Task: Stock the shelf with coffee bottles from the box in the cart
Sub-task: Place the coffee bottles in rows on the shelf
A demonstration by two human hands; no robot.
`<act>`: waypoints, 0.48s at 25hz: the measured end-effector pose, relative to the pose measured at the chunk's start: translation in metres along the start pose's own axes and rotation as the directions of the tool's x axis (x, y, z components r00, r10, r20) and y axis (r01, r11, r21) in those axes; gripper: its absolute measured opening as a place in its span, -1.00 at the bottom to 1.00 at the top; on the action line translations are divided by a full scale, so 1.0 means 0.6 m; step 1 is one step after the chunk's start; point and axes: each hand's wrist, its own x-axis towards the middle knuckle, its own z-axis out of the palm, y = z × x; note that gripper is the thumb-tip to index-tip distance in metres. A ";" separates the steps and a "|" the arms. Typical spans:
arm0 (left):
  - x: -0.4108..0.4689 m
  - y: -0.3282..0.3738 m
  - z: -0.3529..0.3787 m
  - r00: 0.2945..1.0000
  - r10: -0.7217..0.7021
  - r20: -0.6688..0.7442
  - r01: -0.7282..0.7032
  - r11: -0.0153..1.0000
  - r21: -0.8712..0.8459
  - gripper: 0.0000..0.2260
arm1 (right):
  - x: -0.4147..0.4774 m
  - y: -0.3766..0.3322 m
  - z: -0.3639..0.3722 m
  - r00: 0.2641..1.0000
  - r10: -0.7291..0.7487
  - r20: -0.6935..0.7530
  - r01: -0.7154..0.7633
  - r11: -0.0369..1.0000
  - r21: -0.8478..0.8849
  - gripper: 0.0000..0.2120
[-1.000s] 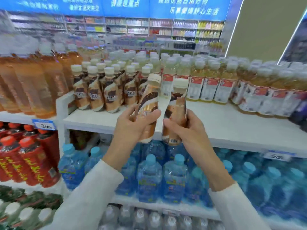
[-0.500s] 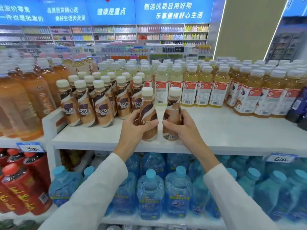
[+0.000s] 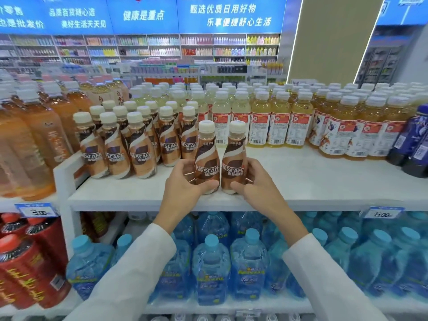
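Note:
Two brown Nescafe coffee bottles with cream caps stand upright side by side near the front edge of the white shelf (image 3: 301, 181). My left hand (image 3: 185, 188) wraps the left coffee bottle (image 3: 206, 158). My right hand (image 3: 254, 184) wraps the right coffee bottle (image 3: 234, 158). Both labels face me. A group of several identical coffee bottles (image 3: 139, 147) stands in rows just to the left and behind. The box and cart are out of view.
Yellow drink bottles (image 3: 278, 119) fill the back and right of the shelf. Orange tea bottles (image 3: 34, 135) stand at left behind a white divider (image 3: 67, 172). Blue water bottles (image 3: 210, 269) sit below, red bottles (image 3: 27, 262) lower left. Bare shelf lies right of my hands.
Both hands carried the two bottles from mid-air in front of the shelf down onto its front part. The bottles went from tilted to upright with labels facing me.

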 end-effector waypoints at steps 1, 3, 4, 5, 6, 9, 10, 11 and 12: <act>0.000 -0.002 -0.003 1.000 0.004 0.015 -0.004 1.000 0.000 -0.44 | -0.001 0.002 -0.002 1.000 0.000 0.027 -0.001 1.000 0.017 -0.44; -0.004 -0.003 -0.005 1.000 0.010 0.026 -0.011 1.000 0.008 -0.44 | -0.010 0.004 0.000 1.000 -0.010 0.028 0.009 0.999 0.040 -0.37; -0.007 -0.004 -0.003 1.000 0.012 0.022 -0.012 1.000 0.012 -0.44 | -0.018 0.004 0.004 1.000 -0.017 0.000 0.017 0.998 0.053 -0.33; -0.011 -0.003 -0.002 1.000 0.018 0.015 -0.019 1.000 0.014 -0.44 | -0.023 0.003 0.008 0.999 -0.025 -0.044 0.028 0.998 0.057 -0.32; -0.014 0.000 0.000 1.000 0.029 0.006 -0.030 0.999 0.018 -0.45 | -0.027 0.003 0.011 0.995 -0.034 -0.091 0.040 0.998 0.057 -0.36; -0.021 0.007 0.004 0.997 0.062 -0.040 -0.060 0.997 0.058 -0.44 | -0.031 0.003 0.016 0.990 -0.050 -0.135 0.058 0.997 0.050 -0.45; -0.023 0.006 0.004 0.996 0.064 -0.060 -0.060 0.995 0.074 -0.46 | -0.031 0.001 0.019 0.991 -0.054 -0.119 0.060 0.997 0.054 -0.47; -0.026 0.004 0.003 0.995 0.063 -0.082 -0.055 0.994 0.094 -0.48 | -0.031 -0.001 0.026 0.993 -0.056 -0.105 0.062 0.997 0.054 -0.48; -0.029 0.001 0.001 0.991 0.067 -0.119 -0.052 0.991 0.120 -0.49 | -0.031 -0.004 0.034 0.993 -0.063 -0.096 0.068 0.996 0.049 -0.51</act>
